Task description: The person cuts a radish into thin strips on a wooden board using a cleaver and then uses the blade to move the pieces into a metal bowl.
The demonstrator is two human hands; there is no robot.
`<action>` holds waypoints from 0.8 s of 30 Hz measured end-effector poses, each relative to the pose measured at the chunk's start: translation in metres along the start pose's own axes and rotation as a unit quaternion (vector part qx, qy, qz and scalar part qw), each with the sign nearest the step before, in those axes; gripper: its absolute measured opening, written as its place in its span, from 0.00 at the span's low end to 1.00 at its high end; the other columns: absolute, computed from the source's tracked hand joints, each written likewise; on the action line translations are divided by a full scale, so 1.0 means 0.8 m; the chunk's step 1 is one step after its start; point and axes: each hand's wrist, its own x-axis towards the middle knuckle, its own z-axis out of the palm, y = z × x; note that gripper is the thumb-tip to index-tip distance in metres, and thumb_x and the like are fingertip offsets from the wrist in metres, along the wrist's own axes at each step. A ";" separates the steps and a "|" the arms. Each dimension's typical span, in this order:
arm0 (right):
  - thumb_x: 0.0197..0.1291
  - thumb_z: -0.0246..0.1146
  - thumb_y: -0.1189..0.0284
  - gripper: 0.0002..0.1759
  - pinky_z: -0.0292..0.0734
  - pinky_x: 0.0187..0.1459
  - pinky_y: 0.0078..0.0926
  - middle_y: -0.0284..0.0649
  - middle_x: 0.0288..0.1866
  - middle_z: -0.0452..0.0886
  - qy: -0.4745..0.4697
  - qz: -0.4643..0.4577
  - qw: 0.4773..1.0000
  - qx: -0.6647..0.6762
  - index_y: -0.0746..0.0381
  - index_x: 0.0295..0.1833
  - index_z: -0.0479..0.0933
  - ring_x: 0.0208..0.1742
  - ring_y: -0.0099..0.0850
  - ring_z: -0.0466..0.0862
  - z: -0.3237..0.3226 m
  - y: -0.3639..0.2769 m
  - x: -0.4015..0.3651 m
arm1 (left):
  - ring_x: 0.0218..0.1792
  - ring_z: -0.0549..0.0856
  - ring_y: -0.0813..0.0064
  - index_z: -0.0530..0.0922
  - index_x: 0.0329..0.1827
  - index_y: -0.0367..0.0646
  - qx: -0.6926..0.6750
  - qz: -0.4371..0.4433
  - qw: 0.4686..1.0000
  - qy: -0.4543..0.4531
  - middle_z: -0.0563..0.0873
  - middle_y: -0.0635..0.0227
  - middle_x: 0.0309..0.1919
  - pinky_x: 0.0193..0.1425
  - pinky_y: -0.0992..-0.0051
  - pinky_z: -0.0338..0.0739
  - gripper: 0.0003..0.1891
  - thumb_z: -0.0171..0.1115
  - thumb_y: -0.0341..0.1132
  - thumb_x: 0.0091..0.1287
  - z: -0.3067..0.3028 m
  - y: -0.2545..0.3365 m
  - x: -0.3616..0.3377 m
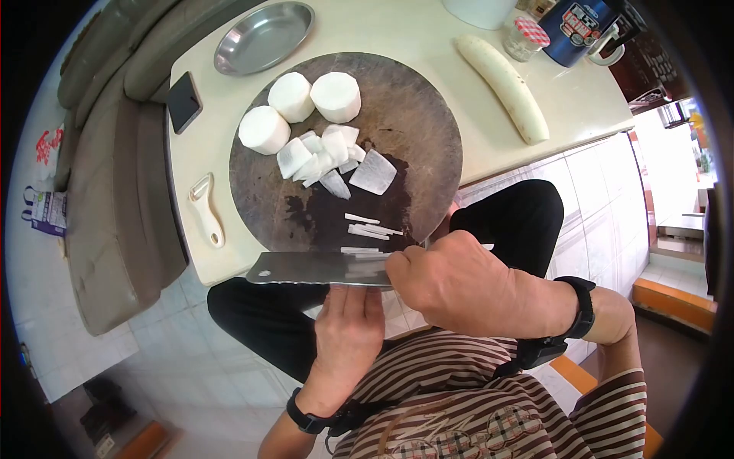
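My right hand [451,279] is closed round the handle of a cleaver [306,268], whose broad blade points left across the near edge of the round chopping board [420,138]. White strips cling to the blade. Below it, my left hand [348,333] has its fingers stretched towards the blade; the fingertips are hidden behind it. Thin white radish strips [371,229] lie on the wet part of the board. Farther back are a pile of white radish slices [317,157], a separate slice [373,172] and thick peeled radish chunks [336,97].
On the table [202,153] are a metal dish [264,38], a phone [184,102] and a peeler [205,210]. A whole white radish [505,88] lies right of the board, near a jar [526,40] and a blue mug [577,30]. A sofa [115,206] stands left.
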 end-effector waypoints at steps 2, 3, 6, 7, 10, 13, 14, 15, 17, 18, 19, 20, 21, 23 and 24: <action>0.47 0.67 0.77 0.06 0.79 0.26 0.33 0.44 0.26 0.80 -0.014 0.021 1.000 -0.002 0.68 0.31 0.78 0.28 0.38 0.87 0.006 0.001 -0.002 | 0.50 0.86 0.51 0.83 0.41 0.29 0.008 0.011 0.999 0.031 0.85 0.53 0.47 0.50 0.62 0.87 0.11 0.65 0.23 0.55 0.003 0.000 0.000; 0.47 0.67 0.77 0.06 0.79 0.26 0.33 0.44 0.26 0.80 -0.016 0.022 1.000 -0.001 0.68 0.31 0.78 0.28 0.38 0.87 0.008 0.000 -0.003 | 0.50 0.86 0.51 0.83 0.41 0.29 0.006 0.009 0.999 0.030 0.85 0.53 0.47 0.50 0.62 0.87 0.11 0.65 0.23 0.55 0.003 0.000 0.000; 0.45 0.65 0.79 0.09 0.73 0.20 0.33 0.43 0.21 0.75 0.025 -0.010 0.999 -0.028 0.68 0.30 0.71 0.20 0.37 0.81 0.013 0.001 -0.001 | 0.48 0.86 0.52 0.84 0.40 0.29 -0.008 0.004 1.000 0.023 0.85 0.53 0.45 0.48 0.62 0.87 0.10 0.65 0.22 0.55 0.001 0.001 0.001; 0.45 0.65 0.79 0.09 0.73 0.20 0.33 0.43 0.21 0.75 0.028 -0.012 0.999 -0.022 0.68 0.30 0.71 0.20 0.37 0.81 0.015 0.002 0.000 | 0.48 0.86 0.52 0.84 0.39 0.28 -0.007 0.001 1.000 0.024 0.85 0.53 0.45 0.48 0.62 0.86 0.10 0.65 0.22 0.55 0.001 0.001 0.001; 0.46 0.65 0.78 0.08 0.74 0.21 0.34 0.43 0.22 0.75 0.031 -0.014 0.999 -0.004 0.68 0.31 0.72 0.20 0.37 0.81 0.017 0.003 0.005 | 0.48 0.86 0.52 0.84 0.40 0.28 -0.009 -0.004 1.000 0.024 0.85 0.53 0.46 0.49 0.61 0.86 0.10 0.65 0.23 0.55 0.000 0.001 0.002; 0.46 0.65 0.78 0.08 0.74 0.22 0.36 0.45 0.22 0.77 0.027 -0.017 0.999 0.001 0.68 0.31 0.73 0.21 0.39 0.83 0.017 0.002 0.016 | 0.49 0.86 0.51 0.84 0.42 0.28 -0.007 -0.010 1.000 0.020 0.85 0.52 0.47 0.49 0.62 0.87 0.12 0.65 0.23 0.55 0.000 0.004 0.001; 0.46 0.66 0.78 0.08 0.75 0.22 0.36 0.45 0.23 0.77 0.023 -0.023 0.999 -0.006 0.69 0.31 0.74 0.22 0.40 0.83 0.016 0.003 0.019 | 0.49 0.86 0.52 0.84 0.42 0.28 -0.002 -0.015 1.000 0.017 0.85 0.52 0.48 0.49 0.62 0.87 0.12 0.65 0.23 0.55 -0.001 0.004 0.002; 0.46 0.66 0.78 0.08 0.75 0.22 0.36 0.45 0.23 0.77 0.026 -0.023 0.999 -0.006 0.69 0.31 0.74 0.22 0.40 0.83 0.019 0.007 0.019 | 0.49 0.86 0.52 0.84 0.42 0.28 0.001 -0.013 1.000 0.017 0.85 0.52 0.48 0.49 0.62 0.87 0.12 0.65 0.23 0.55 -0.001 0.004 0.002; 0.46 0.66 0.78 0.08 0.75 0.22 0.38 0.46 0.23 0.78 0.071 -0.009 0.997 0.032 0.68 0.31 0.73 0.23 0.42 0.84 0.028 0.014 0.019 | 0.50 0.86 0.51 0.84 0.43 0.28 0.029 0.003 0.999 0.037 0.85 0.52 0.50 0.48 0.63 0.87 0.12 0.64 0.23 0.56 0.002 0.003 0.003; 0.46 0.66 0.78 0.08 0.75 0.22 0.38 0.46 0.23 0.78 0.072 -0.009 0.997 0.032 0.68 0.31 0.73 0.23 0.42 0.84 0.025 0.014 0.017 | 0.50 0.86 0.51 0.84 0.43 0.28 0.030 0.003 0.999 0.038 0.85 0.52 0.50 0.48 0.63 0.87 0.12 0.64 0.23 0.56 0.002 0.003 0.003; 0.45 0.67 0.78 0.07 0.77 0.24 0.36 0.45 0.24 0.80 0.053 0.003 0.998 0.026 0.67 0.30 0.76 0.25 0.41 0.86 0.021 0.014 0.013 | 0.50 0.86 0.51 0.83 0.43 0.28 0.025 0.002 0.999 0.045 0.85 0.52 0.50 0.48 0.63 0.87 0.12 0.64 0.22 0.56 0.003 0.003 0.004; 0.45 0.68 0.78 0.05 0.80 0.26 0.34 0.44 0.26 0.82 0.035 0.014 0.999 0.020 0.67 0.30 0.80 0.27 0.40 0.88 0.017 0.014 0.011 | 0.51 0.86 0.51 0.83 0.43 0.28 0.020 0.001 0.998 0.052 0.85 0.52 0.50 0.47 0.62 0.87 0.11 0.65 0.22 0.57 0.004 0.003 0.004; 0.45 0.68 0.78 0.05 0.80 0.26 0.34 0.44 0.26 0.82 0.034 0.014 0.999 0.020 0.67 0.30 0.80 0.27 0.40 0.88 0.013 0.010 0.009 | 0.51 0.86 0.51 0.83 0.43 0.28 0.020 0.000 0.998 0.052 0.85 0.52 0.50 0.47 0.62 0.87 0.11 0.65 0.22 0.57 0.004 0.003 0.002; 0.47 0.67 0.77 0.05 0.80 0.26 0.35 0.45 0.24 0.82 0.017 0.021 1.000 0.013 0.67 0.30 0.79 0.26 0.41 0.87 0.008 0.000 0.004 | 0.51 0.85 0.50 0.83 0.42 0.28 -0.021 -0.014 0.999 0.032 0.85 0.52 0.50 0.48 0.61 0.87 0.10 0.65 0.21 0.57 0.004 0.002 -0.001; 0.47 0.67 0.77 0.05 0.80 0.26 0.35 0.45 0.24 0.82 0.016 0.021 1.000 0.012 0.67 0.30 0.79 0.26 0.41 0.87 0.007 0.000 0.002 | 0.51 0.85 0.50 0.83 0.42 0.28 -0.021 -0.015 0.999 0.033 0.85 0.52 0.50 0.48 0.61 0.87 0.10 0.65 0.21 0.57 0.005 0.002 -0.002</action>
